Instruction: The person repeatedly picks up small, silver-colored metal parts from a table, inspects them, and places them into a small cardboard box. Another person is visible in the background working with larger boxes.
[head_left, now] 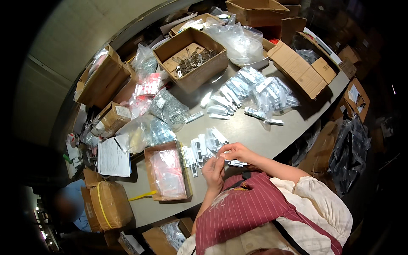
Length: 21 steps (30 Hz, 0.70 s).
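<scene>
Both of my hands meet over the table's near edge. A narrow white-and-silver metal part (236,163) with a dark section sticks out under my right hand (238,154), which is closed around it. The right thumb and forefinger are pinched against the fingertips of my left hand (213,170). My left hand is closed too; whatever lies between its fingertips is too small and hidden to name. Just beyond and left of my hands lies a group of similar metal parts (196,151), some in clear plastic. An open carton of clear, pink-edged bags (168,172) stands left of them.
Bagged metal parts (272,93) are heaped on the far table (272,138). Behind sits an open carton of small metal pieces (195,61). A bag of small hardware (169,108), papers (114,156) and a strapped carton (111,205) are leftward. Another person (76,206) is at far left.
</scene>
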### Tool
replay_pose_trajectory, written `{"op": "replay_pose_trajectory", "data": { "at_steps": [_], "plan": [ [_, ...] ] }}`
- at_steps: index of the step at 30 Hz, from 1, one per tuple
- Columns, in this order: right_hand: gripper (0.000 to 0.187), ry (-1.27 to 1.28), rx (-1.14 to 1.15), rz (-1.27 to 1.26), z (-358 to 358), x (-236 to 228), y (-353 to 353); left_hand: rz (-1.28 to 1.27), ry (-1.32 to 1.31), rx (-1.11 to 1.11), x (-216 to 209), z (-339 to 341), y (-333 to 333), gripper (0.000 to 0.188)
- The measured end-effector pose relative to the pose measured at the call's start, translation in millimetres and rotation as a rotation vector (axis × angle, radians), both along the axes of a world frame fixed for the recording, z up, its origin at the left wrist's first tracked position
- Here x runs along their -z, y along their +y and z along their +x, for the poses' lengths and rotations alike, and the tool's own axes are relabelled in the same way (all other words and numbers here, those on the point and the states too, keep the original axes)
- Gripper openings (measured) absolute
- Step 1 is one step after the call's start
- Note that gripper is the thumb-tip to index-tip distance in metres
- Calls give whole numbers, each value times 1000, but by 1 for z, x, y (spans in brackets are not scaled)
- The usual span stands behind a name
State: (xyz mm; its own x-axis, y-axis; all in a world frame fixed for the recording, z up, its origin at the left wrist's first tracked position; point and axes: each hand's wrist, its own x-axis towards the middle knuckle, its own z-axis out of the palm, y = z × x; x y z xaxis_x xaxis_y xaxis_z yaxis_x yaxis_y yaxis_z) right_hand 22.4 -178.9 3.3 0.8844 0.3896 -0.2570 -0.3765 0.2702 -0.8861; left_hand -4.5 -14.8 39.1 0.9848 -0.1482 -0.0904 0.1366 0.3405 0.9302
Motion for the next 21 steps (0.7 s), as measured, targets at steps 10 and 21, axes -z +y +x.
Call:
{"op": "replay_pose_trajectory", "data": {
  "at_steps": [10, 21],
  "plan": [
    [22, -15, -46, 34, 0, -12, 2, -236, 128, 9, -6, -6, 2, 29],
    [25, 200, -51, 144, -1, -64, 4, -67, 167, 120, 4, 6, 10, 16]
  ]
}}
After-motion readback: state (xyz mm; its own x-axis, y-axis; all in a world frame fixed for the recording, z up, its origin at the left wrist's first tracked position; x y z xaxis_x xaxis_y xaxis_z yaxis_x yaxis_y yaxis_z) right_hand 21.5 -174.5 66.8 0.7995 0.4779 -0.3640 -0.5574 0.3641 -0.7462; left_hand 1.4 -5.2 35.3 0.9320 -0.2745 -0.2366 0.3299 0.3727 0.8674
